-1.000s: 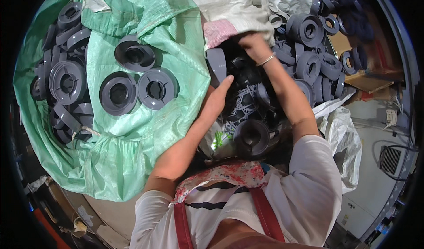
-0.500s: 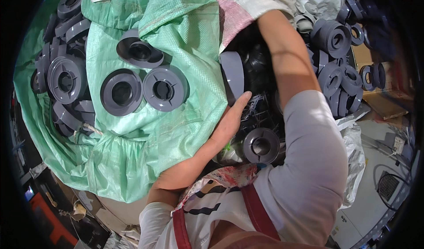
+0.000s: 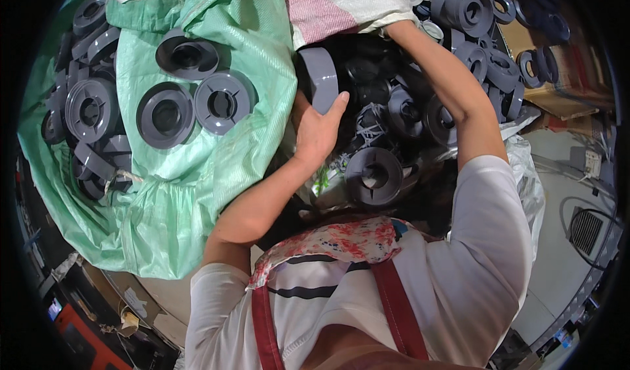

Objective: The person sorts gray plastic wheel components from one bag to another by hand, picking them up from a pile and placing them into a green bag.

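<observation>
My left hand (image 3: 316, 132) grips the lower end of a curved grey plastic ring (image 3: 321, 74), thumb on its right edge and the fingers mostly hidden. The ring stands on edge at the mouth of a white and pink woven sack (image 3: 348, 2). My right arm reaches forward to that sack; its cloth covers the fingers of my right hand (image 3: 399, 31), so what they hold is hidden. Between my arms lie dark round parts, a tangle of thin grey plastic pieces (image 3: 373, 126) and a grey flanged ring (image 3: 374, 176).
To the left, a green woven sack (image 3: 210, 166) bears three grey flanged rings, with many more in its opening (image 3: 92, 110). Another heap of grey rings (image 3: 469, 12) lies at the far right, beside cardboard (image 3: 545, 94). A grey panel with cables (image 3: 564, 173) is farther right.
The view has shifted, showing more of the dark parts between my arms. My left hand and the ring have moved slightly left and away from me. My right elbow has swung outward to the right.
</observation>
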{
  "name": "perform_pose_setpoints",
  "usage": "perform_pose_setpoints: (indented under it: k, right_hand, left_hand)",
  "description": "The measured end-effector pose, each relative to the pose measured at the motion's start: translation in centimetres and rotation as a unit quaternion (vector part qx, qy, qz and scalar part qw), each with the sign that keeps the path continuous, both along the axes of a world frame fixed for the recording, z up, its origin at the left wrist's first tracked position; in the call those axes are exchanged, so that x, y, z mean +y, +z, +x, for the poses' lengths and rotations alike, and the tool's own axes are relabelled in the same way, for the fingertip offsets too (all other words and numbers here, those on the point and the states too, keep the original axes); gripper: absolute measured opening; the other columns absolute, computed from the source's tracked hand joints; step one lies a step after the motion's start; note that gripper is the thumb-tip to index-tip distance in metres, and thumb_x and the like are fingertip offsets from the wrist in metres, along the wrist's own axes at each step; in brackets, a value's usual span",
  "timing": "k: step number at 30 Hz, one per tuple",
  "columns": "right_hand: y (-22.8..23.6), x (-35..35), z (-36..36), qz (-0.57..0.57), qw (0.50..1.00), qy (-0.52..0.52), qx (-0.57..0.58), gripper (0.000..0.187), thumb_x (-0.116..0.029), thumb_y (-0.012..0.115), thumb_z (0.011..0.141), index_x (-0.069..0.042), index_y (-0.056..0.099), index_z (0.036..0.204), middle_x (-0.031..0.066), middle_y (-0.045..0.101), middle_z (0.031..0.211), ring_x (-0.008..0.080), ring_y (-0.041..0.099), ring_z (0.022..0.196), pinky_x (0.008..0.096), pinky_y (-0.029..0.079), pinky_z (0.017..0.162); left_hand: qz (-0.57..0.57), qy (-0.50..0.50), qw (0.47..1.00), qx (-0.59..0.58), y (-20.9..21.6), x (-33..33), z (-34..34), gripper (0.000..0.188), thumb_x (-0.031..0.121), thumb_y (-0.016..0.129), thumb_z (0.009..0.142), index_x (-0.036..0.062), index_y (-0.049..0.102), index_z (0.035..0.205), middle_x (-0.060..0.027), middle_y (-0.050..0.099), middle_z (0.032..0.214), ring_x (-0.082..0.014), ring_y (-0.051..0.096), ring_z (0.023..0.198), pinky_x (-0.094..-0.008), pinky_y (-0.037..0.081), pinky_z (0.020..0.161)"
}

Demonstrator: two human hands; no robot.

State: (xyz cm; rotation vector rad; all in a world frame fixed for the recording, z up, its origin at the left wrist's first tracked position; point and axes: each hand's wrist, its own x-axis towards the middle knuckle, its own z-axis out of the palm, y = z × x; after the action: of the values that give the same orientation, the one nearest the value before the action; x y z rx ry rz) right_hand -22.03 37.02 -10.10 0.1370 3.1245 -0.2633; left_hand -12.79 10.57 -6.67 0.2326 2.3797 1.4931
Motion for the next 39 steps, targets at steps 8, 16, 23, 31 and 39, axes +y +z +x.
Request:
perform_pose_setpoints:
  k: [8, 16, 23, 31, 39]
  right_hand:
    - [-3.8, -3.1, 13.1, 0.055, 0.993, 0.064, -0.082, 0.048, -0.034, 0.058, 0.078, -0.007, 0.052, 0.117, 0.0155, 0.043, 0.129, 0.0317, 0.038, 0.121, 0.0394, 0.037, 0.097]
    - [-3.0, -6.4, 19.9, -0.049, 0.999, 0.007, -0.014, 0.033, -0.014, 0.065, 0.07, -0.002, 0.059, 0.1, 0.0156, 0.054, 0.111, 0.0341, 0.048, 0.106, 0.0388, 0.042, 0.09]
    - [-0.4, -8.4, 25.0, -0.096, 0.993, -0.07, -0.004, 0.037, -0.026, 0.064, 0.073, 0.002, 0.059, 0.098, 0.0202, 0.058, 0.1, 0.0352, 0.053, 0.097, 0.0384, 0.043, 0.086]
    - [0.3, -9.5, 27.7, -0.195, 0.969, -0.15, -0.015, 0.038, -0.028, 0.066, 0.07, 0.003, 0.063, 0.091, 0.0235, 0.062, 0.089, 0.0361, 0.059, 0.087, 0.0383, 0.047, 0.078]
    - [-2.1, -16.9, 20.5, -0.115, 0.98, -0.114, -0.118, 0.056, -0.036, 0.07, 0.069, 0.003, 0.054, 0.107, 0.021, 0.056, 0.11, 0.0346, 0.052, 0.106, 0.0388, 0.045, 0.087]
  left_hand:
    - [-0.085, -0.117, 0.988, 0.05, 3.1, -1.7, 3.1, 0.065, 0.039, 0.072, 0.064, -0.0052, 0.045, 0.103, -0.0234, 0.055, 0.095, -0.0365, 0.056, 0.089, -0.0416, 0.044, 0.08]
    - [0.12, -0.181, 0.973, 0.074, 13.9, -8.9, 5.7, 0.068, 0.029, 0.076, 0.066, -0.0042, 0.042, 0.114, -0.0162, 0.054, 0.103, -0.0213, 0.054, 0.093, -0.0324, 0.044, 0.082]
    - [0.278, -0.038, 0.959, 0.051, 12.3, -11.4, 6.1, 0.041, 0.021, 0.069, 0.078, -0.0008, 0.049, 0.107, -0.0049, 0.057, 0.092, -0.0104, 0.054, 0.079, -0.0246, 0.045, 0.072]
    - [0.223, -0.086, 0.961, -0.136, 3.5, -10.1, 9.8, 0.046, 0.024, 0.069, 0.077, -0.0033, 0.048, 0.107, -0.008, 0.056, 0.096, -0.0134, 0.053, 0.084, -0.0265, 0.044, 0.076]
    - [0.197, 0.047, 0.971, -0.126, -2.8, -11.2, 10.0, 0.038, 0.022, 0.069, 0.077, 0.0014, 0.048, 0.101, -0.006, 0.057, 0.085, -0.0141, 0.053, 0.08, -0.0287, 0.04, 0.076]
